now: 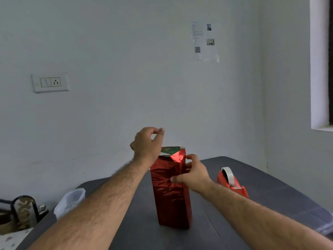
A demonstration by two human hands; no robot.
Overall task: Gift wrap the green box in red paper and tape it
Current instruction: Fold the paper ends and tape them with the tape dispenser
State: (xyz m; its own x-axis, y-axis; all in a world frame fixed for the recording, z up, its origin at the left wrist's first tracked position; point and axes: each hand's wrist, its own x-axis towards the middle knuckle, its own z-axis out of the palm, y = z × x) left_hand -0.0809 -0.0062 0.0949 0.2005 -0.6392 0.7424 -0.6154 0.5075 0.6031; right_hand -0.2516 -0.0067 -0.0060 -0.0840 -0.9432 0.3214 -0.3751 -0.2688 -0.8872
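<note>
The green box (170,150) stands upright on the dark table (273,193), sheathed in shiny red paper (171,197). Only its green top shows, inside the open upper end of the paper. My right hand (193,175) grips the wrapped box near its top right, thumb on the front face and fingers round the right side. My left hand (146,142) hovers just above and left of the open top, thumb and forefinger curled together. Nothing visible is held between them. A red tape dispenser (232,182) with a clear roll sits on the table to the right.
A white plastic container (70,201) sits at the table's left edge. Beyond it, off the table at lower left, is a dark bag (21,212). A white wall with a switch plate (50,82) stands close behind the table.
</note>
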